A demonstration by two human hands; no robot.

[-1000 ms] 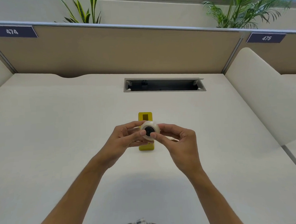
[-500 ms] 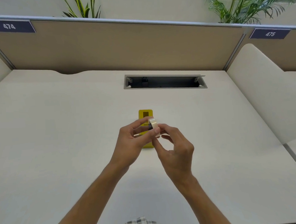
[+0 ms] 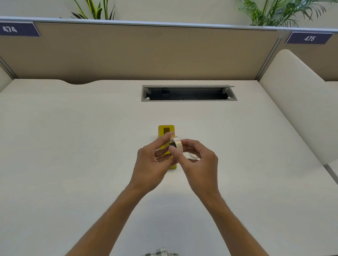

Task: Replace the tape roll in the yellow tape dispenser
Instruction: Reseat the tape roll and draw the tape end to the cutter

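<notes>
Tape roll (image 3: 176, 143), pale and translucent with a dark core, is held edge-on in the air between both hands, just above the near half of the yellow tape dispenser (image 3: 166, 130). The left hand (image 3: 153, 163) pinches it, forefinger over the top and thumb against the near rim, with the fingers curled round it. The right hand (image 3: 199, 161) closes on the roll's right side with curled fingers; whether it is picking at the loose end of the tape cannot be told from this view. A small pale scrap shows under the right palm, too unclear to name.

The dispenser lies on the worktop (image 3: 69, 150), its far end showing a dark rectangular opening; the hands hide the rest, so the cradle's contents cannot be seen. By my reading the task is about midway: a roll is in hand and not yet seated. What seems left is to lower the roll into the cradle, draw the free end to the cutter, and let go.

Farther out, a cable tray (image 3: 189, 93) is set into the worktop below the partition (image 3: 142, 52).
</notes>
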